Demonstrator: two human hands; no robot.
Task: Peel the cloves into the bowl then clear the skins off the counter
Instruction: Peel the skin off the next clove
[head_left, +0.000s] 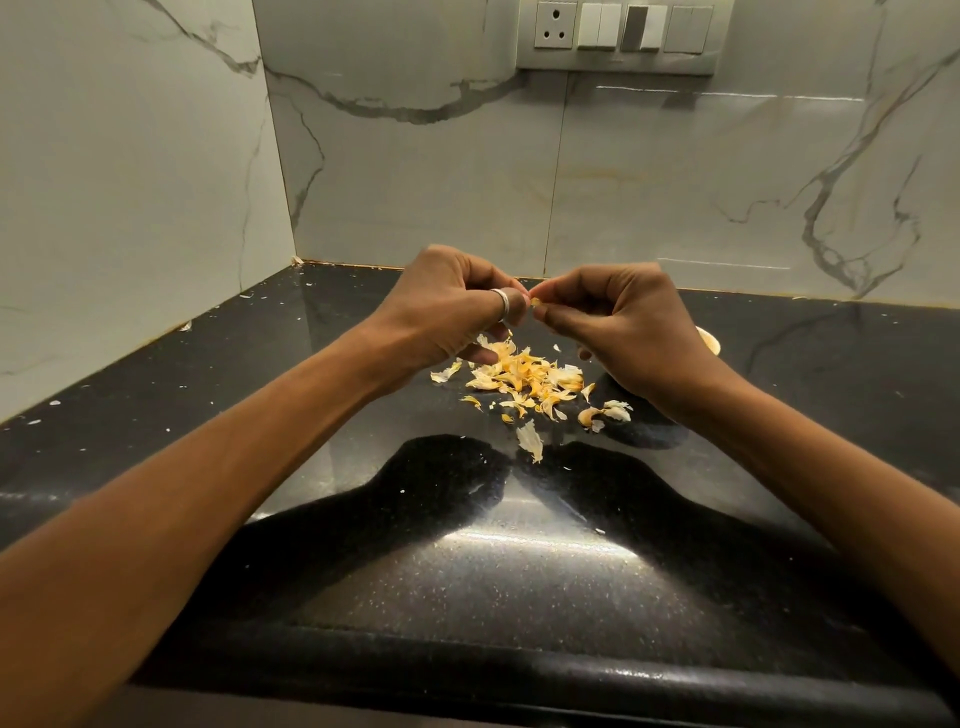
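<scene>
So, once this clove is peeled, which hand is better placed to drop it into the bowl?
Probably right. The right hand sits just beside the bowl, mostly hidden behind it; the left hand is farther, beyond the skins. Both pinch the clove.

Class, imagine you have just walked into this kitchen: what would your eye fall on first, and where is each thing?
First come the left hand and right hand, meeting above the middle of the counter and pinching a small clove between their fingertips. Right below them lies a loose heap of yellow-white skins, bright against the black stone. Behind the right hand, the pale rim of a bowl just peeks out.
</scene>
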